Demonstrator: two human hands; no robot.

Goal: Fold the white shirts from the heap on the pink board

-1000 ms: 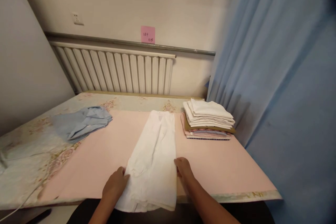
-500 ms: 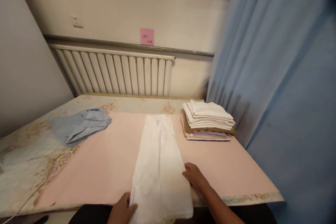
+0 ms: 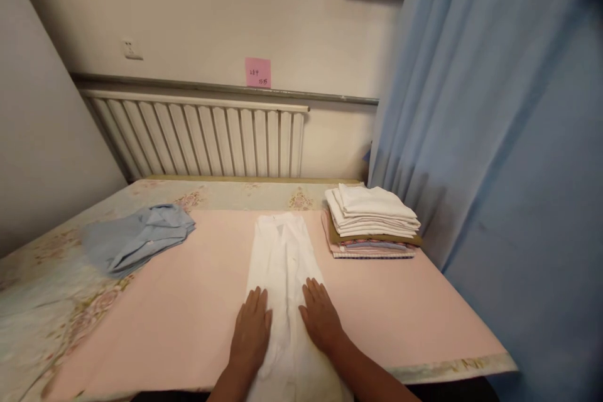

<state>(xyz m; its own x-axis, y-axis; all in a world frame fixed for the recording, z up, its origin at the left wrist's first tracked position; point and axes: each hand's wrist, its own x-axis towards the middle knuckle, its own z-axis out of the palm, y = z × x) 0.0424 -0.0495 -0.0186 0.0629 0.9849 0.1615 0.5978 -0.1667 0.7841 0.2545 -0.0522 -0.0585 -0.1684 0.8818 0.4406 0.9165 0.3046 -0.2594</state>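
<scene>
A white garment (image 3: pixel 281 251), folded into a long narrow strip, lies lengthwise on the pink cloth (image 3: pixel 198 301). It looks like a shirt, with its narrower end away from me and its near end running out of the bottom of the view. My left hand (image 3: pixel 253 326) rests flat on its left side, fingers stretched out and pointing away. On the right side my right hand (image 3: pixel 321 317) lies flat too, fingers extended. Both palms press on the fabric without gripping it.
A stack of folded clothes (image 3: pixel 372 220), white on top, stands at the back right. A crumpled blue shirt (image 3: pixel 146 235) lies at the left on the floral cover (image 3: pixel 42 308). Behind are a radiator (image 3: pixel 202 138) and a pink note (image 3: pixel 257 72); a blue curtain (image 3: pixel 447 107) hangs right.
Both hands have let go of the garment's side edges near its close end and moved forward and inward onto its top. The view has tilted up slightly.
</scene>
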